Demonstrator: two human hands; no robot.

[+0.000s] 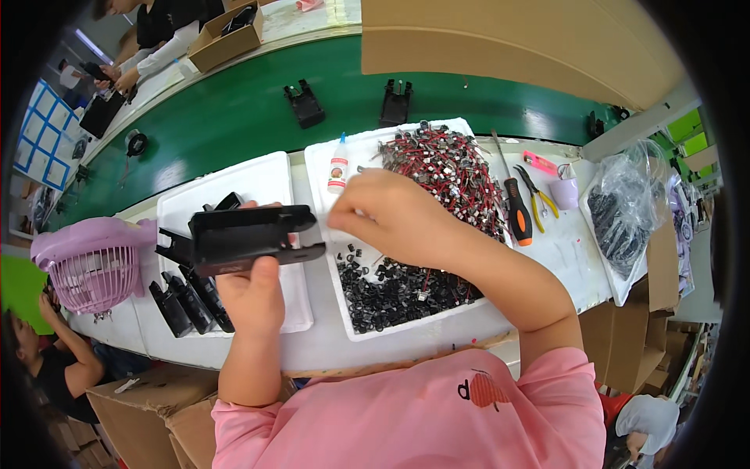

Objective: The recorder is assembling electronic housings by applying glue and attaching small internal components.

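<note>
White bench [312, 353], green belt [234, 105] behind. Left of parts tray [318, 168], left hand [251, 297] grips black housing [254, 236], hollow side exposed, likely for inside access. Over tray, right hand [391, 215] pinched, contents unclear. Small black parts [391, 293] inside tray, presumably handy.

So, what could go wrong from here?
The left hand holds a black housing up near other black housings; if its grip slipped, the piece might drop among them. The right hand appears close to the white bottle and could knock it. The red-and-black wired parts lie heaped and look tangled, so lifting one might drag others along.
</note>
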